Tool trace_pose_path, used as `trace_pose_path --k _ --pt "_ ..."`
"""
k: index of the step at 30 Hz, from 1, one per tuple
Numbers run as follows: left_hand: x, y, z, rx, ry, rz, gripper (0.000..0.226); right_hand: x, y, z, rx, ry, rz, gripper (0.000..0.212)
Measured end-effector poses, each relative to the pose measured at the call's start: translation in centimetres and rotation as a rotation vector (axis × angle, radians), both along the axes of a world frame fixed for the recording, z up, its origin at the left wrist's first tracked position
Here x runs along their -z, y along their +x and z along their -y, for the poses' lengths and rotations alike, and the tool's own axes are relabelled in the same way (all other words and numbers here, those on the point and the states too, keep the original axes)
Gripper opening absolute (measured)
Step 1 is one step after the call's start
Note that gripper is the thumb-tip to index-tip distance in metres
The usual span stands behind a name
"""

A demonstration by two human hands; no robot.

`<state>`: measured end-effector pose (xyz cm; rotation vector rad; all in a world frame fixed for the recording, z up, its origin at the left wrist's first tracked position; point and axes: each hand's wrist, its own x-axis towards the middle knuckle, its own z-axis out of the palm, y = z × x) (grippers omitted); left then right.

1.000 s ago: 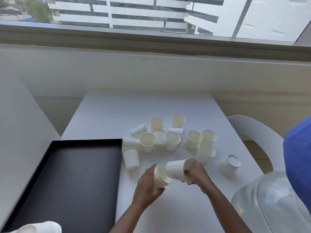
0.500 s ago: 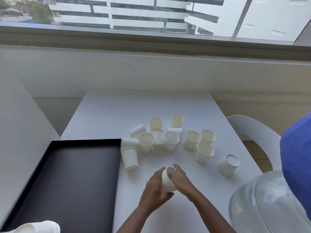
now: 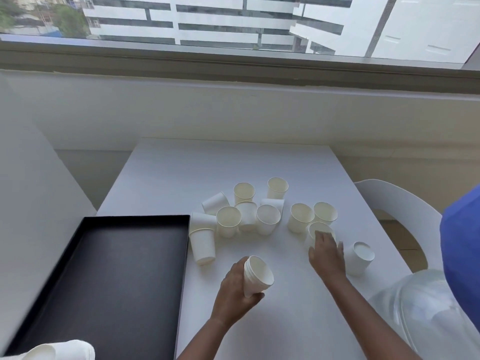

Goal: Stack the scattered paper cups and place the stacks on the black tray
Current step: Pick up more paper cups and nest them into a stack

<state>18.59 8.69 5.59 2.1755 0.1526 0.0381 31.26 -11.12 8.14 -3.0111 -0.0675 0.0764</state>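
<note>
gripping a short stack of nested paper cups (image 3: pixel 258 275) in the lower middle of the frame, the left hand (image 3: pixel 233 285) has its fingers and thumb curled round the stack's narrow end and holds it tilted above the tabletop (image 3: pixel 233 162), open mouth facing up and to the right. the right hand (image 3: pixel 326 253) is further right, its fingers stretched over the near side of an upright cup (image 3: pixel 318 227); it touches the cup, but whether it has closed round it cannot be told. just right of that hand an upturned cup (image 3: pixel 359 257) stands on its rim. the other loose cups (image 3: pixel 228 223) crowd the middle of the tabletop, most upright and a few on their sides, and two cups set one over the other (image 3: pixel 202 242) stand just beside the right edge of the black tray (image 3: pixel 117 281). the tray fills the lower left of the frame, and at the bottom left corner a lying stack of cups (image 3: pixel 59 350) overlaps its near end, cut off by the frame edge. a white chair (image 3: pixel 397 203) stands at the right.
</note>
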Motion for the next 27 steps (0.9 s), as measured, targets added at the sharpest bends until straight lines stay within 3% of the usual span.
trace_pose_path --k 4,9,15,19,27 --pt "-0.1 -0.1 -0.1 -0.015 -0.023 -0.012 0.076 0.7 0.5 1.3 -0.01 -0.171 -0.076 0.034" --pt "-0.1 0.0 -0.3 -0.022 -0.017 -0.017 0.076 0.7 -0.3 1.1 -0.011 -0.119 0.009 0.033" --pt "0.0 0.1 -0.6 -0.059 0.02 -0.034 0.076 -1.1 -3.9 -2.5 -0.088 0.281 0.235 0.029" --pt "0.2 0.2 -0.7 -0.071 0.043 -0.037 0.077 -2.7 -6.3 -4.6 -0.16 0.618 0.255 0.028" --pt "-0.4 0.3 0.2 -0.074 0.012 -0.032 0.073 -2.0 -8.8 -6.1 -0.34 0.684 0.088 0.029"
